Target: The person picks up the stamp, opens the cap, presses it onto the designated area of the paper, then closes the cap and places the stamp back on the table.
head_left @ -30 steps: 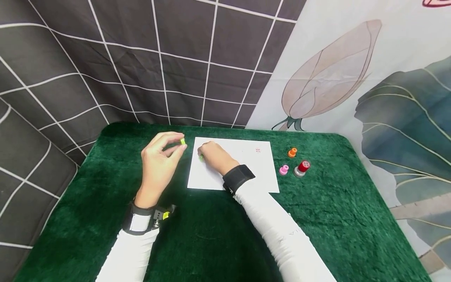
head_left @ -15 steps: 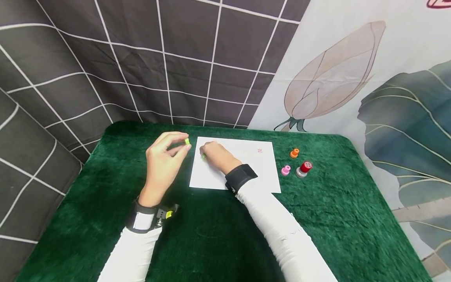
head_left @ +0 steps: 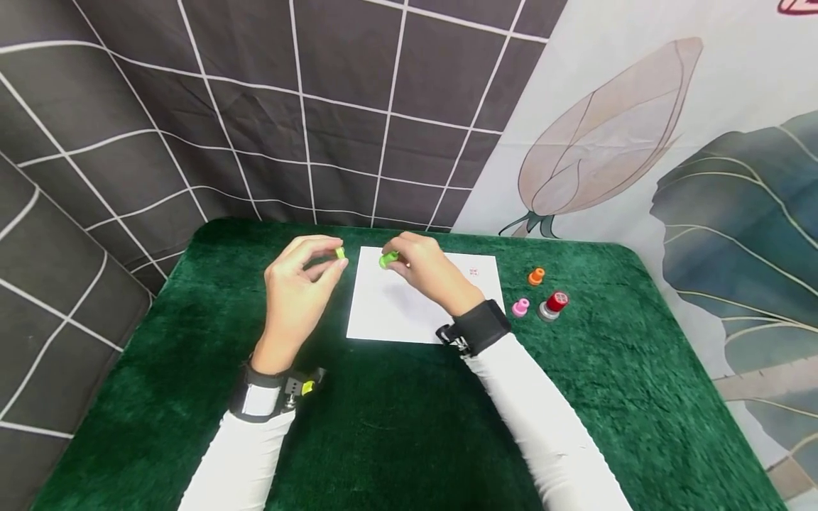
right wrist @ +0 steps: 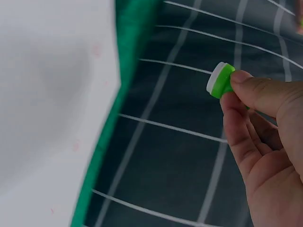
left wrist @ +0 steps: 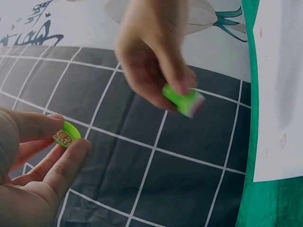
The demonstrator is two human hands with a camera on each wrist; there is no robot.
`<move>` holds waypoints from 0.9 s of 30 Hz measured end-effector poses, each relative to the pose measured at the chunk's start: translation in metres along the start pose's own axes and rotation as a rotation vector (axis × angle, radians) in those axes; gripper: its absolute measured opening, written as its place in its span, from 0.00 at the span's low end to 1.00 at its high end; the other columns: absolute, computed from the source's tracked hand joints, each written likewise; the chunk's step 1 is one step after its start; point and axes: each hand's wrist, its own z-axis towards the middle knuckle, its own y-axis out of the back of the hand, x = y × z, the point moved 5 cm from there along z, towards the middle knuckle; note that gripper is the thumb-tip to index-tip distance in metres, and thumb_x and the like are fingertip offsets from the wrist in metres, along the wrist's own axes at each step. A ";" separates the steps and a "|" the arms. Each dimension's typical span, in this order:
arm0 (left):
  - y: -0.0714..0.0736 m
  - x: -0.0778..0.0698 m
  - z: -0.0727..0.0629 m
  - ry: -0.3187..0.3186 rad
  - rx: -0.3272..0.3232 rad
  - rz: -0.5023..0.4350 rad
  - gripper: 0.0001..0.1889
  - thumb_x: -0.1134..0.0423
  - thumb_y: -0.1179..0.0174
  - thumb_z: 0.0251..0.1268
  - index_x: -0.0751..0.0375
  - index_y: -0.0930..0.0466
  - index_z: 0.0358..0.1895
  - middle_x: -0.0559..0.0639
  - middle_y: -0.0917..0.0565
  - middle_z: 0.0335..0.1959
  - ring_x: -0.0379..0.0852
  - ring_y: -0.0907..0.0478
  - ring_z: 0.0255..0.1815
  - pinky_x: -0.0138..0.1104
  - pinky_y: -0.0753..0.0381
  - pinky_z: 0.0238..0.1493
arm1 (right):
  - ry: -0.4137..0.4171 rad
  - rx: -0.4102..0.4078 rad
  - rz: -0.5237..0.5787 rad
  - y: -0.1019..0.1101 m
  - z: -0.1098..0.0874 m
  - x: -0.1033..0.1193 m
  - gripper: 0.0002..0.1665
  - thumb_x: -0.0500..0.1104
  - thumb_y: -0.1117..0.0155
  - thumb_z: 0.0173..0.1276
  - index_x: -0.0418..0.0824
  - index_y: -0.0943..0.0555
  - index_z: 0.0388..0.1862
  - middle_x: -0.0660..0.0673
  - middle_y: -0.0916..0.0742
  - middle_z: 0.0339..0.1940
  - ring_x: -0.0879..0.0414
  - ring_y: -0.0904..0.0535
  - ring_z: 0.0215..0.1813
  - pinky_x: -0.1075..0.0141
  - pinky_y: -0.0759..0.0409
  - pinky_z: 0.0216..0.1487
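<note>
My left hand (head_left: 297, 291) pinches a small lime-green cap (left wrist: 66, 135) between thumb and fingertips, left of the white sheet of paper (head_left: 383, 316). A brown line pattern shows on the cap's face in the left wrist view. My right hand (head_left: 434, 273) grips a green toy stamp (right wrist: 222, 80) by its handle, above the paper's far left part. The stamp's pale rim faces away from the fingers, and its face looks reddish and blurred in the left wrist view. A faint red stamp print (head_left: 473, 272) lies near the paper's far right corner.
Right of the paper stand an orange stamp (head_left: 536, 276), a pink stamp (head_left: 520, 307) and a larger stamp with a red top (head_left: 553, 306) and grey base. Dark green cloth (head_left: 358, 426) covers the table. Behind its far edge hangs a grey checked curtain (head_left: 345, 128).
My right hand has lifted the green stamp off the paper's left part and moved up and slightly right. The left hand keeps its pinch on the cap, nearly still.
</note>
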 end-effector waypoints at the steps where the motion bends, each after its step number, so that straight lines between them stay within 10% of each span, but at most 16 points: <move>1: -0.002 -0.001 0.000 -0.003 0.007 0.000 0.14 0.75 0.29 0.61 0.70 0.13 0.50 0.58 0.14 0.51 0.50 0.13 0.51 0.29 0.15 0.54 | 0.005 -0.028 0.018 0.008 -0.005 0.002 0.10 0.35 0.28 0.68 0.37 0.13 0.47 0.43 0.11 0.42 0.53 0.14 0.40 0.63 0.12 0.44; 15: -0.029 -0.026 -0.013 -0.133 0.200 -0.019 0.16 0.75 0.27 0.58 0.66 0.13 0.51 0.55 0.13 0.51 0.48 0.13 0.53 0.31 0.13 0.54 | -0.142 -0.310 0.438 0.054 -0.075 0.010 0.16 0.31 0.26 0.64 0.36 0.13 0.51 0.42 0.11 0.43 0.58 0.17 0.40 0.72 0.13 0.47; 27: -0.054 -0.031 -0.026 -0.075 0.249 -0.247 0.16 0.78 0.28 0.58 0.68 0.13 0.50 0.57 0.14 0.51 0.51 0.14 0.53 0.41 0.12 0.54 | -0.101 -0.289 0.761 0.045 -0.084 0.018 0.16 0.25 0.30 0.65 0.26 0.17 0.52 0.32 0.13 0.50 0.59 0.14 0.43 0.70 0.11 0.47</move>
